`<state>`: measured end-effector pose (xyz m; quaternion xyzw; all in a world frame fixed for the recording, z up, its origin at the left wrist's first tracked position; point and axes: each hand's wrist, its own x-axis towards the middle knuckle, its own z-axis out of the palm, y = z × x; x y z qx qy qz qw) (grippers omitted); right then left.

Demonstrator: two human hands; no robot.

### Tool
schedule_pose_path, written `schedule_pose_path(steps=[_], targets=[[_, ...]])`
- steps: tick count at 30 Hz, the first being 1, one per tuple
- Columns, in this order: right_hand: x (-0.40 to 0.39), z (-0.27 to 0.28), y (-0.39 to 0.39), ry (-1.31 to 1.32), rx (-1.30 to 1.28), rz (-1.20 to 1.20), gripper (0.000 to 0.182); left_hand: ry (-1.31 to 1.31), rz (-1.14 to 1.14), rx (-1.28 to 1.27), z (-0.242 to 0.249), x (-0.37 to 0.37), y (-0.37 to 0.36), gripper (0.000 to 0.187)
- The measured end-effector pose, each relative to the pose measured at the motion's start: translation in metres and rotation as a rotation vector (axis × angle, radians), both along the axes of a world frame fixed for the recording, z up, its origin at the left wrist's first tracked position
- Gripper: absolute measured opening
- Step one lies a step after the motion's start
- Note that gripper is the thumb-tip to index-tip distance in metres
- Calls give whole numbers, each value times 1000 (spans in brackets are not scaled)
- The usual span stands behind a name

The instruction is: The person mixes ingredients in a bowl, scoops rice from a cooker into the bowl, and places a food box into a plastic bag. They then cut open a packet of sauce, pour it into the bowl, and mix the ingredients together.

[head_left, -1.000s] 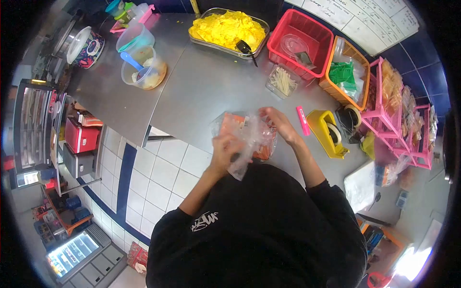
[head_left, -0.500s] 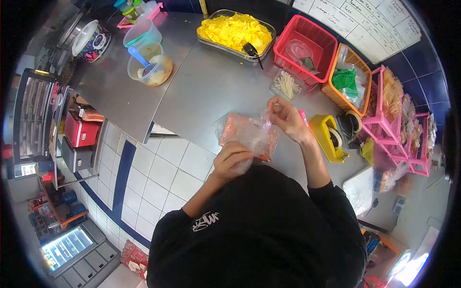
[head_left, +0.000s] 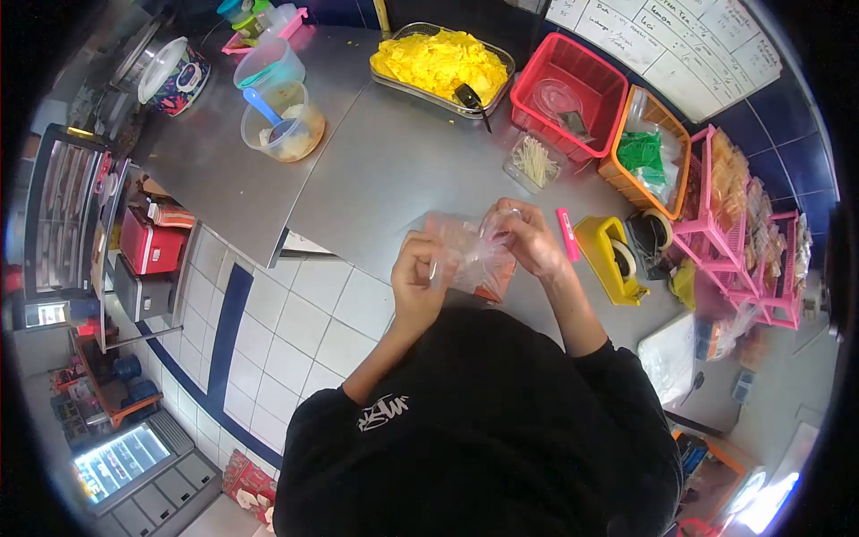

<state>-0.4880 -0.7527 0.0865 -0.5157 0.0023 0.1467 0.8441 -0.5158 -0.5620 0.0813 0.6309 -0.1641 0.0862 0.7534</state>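
At the edge of the counter (head_left: 394, 152) is a clear plastic bag (head_left: 472, 259). Something orange (head_left: 497, 285) is under it or in it, I cannot tell which. The left hand (head_left: 419, 273) pinches one side of the bag, and the right hand (head_left: 530, 240) pinches the other side. A pink stick (head_left: 567, 234) lies near the right hand, then a yellow tape holder (head_left: 597, 250). Farther off sit white sticks (head_left: 535, 163) in a clear box (head_left: 526, 183) and a tray (head_left: 420, 96) of yellow food (head_left: 438, 63)
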Motion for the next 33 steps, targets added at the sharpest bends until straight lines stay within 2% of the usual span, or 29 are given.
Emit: schedule_pose_path(steps=[4,6,7,10,12,13,16,17,20,21,23,26,29,33], targets=[[0,-14,-2,135,282,45,9,21,-6,-22,2,7,-2,17],[4,-24,-12,115,464,141,18,232,-65,-50,-3,3,5,18],[4,-20,-12,150,466,109,22,337,-94,-64,-5,2,9,19],[7,-8,-15,294,477,7,34,150,-181,240,-5,1,17,23],[18,-9,-24,436,487,-63,40,-112,-231,367,0,-4,15,25],[25,-9,-25,463,609,-25,38,-243,-253,430,1,-7,15,25],[29,8,-27,599,733,-6,33,-374,-312,512,-2,-13,22,26],[33,-3,-31,525,813,63,19,-383,-300,521,-4,-16,24,25],[62,-30,-39,727,629,-46,5,-388,-283,545,-10,-32,27,23],[74,-45,-44,787,662,-56,1,-386,-281,549,-11,-38,25,23],[100,-76,-50,903,728,-70,6,-379,-274,569,-14,-42,27,21],[127,-95,-40,1013,618,-268,16,-354,-267,601,-21,-50,35,20],[147,-107,-33,1083,648,-270,22,-351,-243,609,-26,-58,41,20],[166,-129,-39,1225,563,-275,28,-350,-210,607,-36,-70,48,21]])
